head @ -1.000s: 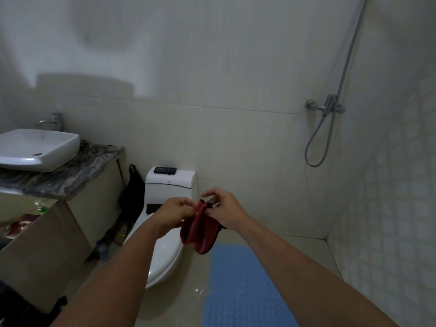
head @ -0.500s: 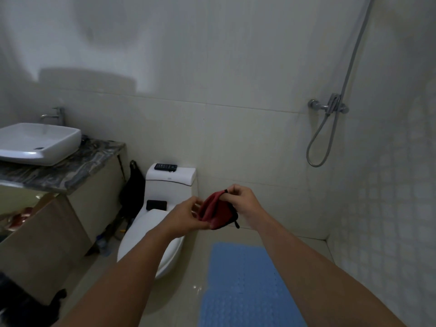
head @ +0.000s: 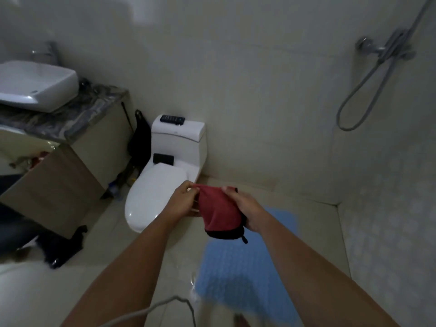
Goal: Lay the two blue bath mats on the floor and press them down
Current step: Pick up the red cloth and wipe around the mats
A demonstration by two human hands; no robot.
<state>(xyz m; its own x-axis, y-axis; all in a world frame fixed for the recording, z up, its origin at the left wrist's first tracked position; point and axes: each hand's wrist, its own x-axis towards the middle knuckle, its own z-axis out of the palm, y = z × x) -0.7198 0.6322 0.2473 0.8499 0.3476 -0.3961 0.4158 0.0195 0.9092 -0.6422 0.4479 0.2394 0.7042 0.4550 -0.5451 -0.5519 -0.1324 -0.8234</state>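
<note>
Blue bath mat (head: 238, 274) flat on floor (head: 132, 246), beside toilet (head: 157, 192), below arms; only one seen. L hand (head: 182, 200) pinches top edge of red pouch (head: 218, 210); R hand (head: 245, 210) grips its side, both above mat.

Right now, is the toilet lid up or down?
Down. The white toilet lid lies flat over the bowl, its smooth top facing up, with nothing resting on it.

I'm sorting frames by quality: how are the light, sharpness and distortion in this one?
Head view: dim and grey overall; motion blur smears the blue mat and shower hose; wide-angle bending curves the walls; glare spots shine on the wet floor beside the mat; the red cloth between both hands stays fairly sharp.
</note>
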